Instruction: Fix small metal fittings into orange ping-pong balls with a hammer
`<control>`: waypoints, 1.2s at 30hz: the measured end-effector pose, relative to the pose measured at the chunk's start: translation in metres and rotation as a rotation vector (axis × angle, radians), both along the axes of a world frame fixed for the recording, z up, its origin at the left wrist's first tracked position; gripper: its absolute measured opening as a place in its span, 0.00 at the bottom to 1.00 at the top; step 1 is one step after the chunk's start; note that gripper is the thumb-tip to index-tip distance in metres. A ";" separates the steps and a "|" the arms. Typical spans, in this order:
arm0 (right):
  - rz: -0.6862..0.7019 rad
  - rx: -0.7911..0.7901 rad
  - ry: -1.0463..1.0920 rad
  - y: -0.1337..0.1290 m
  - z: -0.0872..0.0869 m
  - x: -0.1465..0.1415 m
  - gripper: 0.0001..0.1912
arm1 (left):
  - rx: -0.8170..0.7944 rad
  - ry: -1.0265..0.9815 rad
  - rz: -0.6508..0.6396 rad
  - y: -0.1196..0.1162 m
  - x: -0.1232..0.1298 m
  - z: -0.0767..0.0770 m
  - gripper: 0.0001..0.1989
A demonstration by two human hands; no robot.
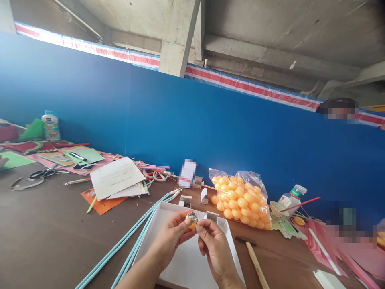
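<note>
A small shiny ball, gold-orange with dark reflections, is pinched between the thumb and fingers of my left hand. Thumb and forefinger of my right hand are pressed together at the ball's right side; whatever is between them is too small or hidden to make out. Both hands are over a shallow white box on the brown table. Just beyond the box's far edge stand a small open carton with dark bits inside and another little white carton.
Behind the box sits a clear bag of orange balls. A hammer lies to the right, light-blue cords to the left. Scissors, papers and a bottle are farther out. A blue partition closes the back.
</note>
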State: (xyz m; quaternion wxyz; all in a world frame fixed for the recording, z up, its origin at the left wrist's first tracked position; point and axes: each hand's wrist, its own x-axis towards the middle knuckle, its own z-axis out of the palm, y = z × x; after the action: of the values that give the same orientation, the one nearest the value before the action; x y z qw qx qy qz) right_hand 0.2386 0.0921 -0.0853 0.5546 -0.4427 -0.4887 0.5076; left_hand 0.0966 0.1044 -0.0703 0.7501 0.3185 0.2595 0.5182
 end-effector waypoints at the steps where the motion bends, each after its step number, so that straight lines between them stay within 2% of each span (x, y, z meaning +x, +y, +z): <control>1: 0.000 0.001 -0.001 0.000 0.000 0.000 0.10 | -0.001 0.009 0.002 0.000 0.000 0.000 0.17; 36: 0.005 0.018 -0.075 -0.002 0.004 -0.001 0.12 | 0.025 0.000 0.033 0.002 0.000 0.000 0.17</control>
State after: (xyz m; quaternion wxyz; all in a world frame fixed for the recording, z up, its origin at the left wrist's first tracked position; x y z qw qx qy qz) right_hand 0.2372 0.0906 -0.0811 0.5387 -0.4550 -0.5147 0.4876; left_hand 0.0968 0.1059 -0.0705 0.7375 0.3236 0.2584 0.5335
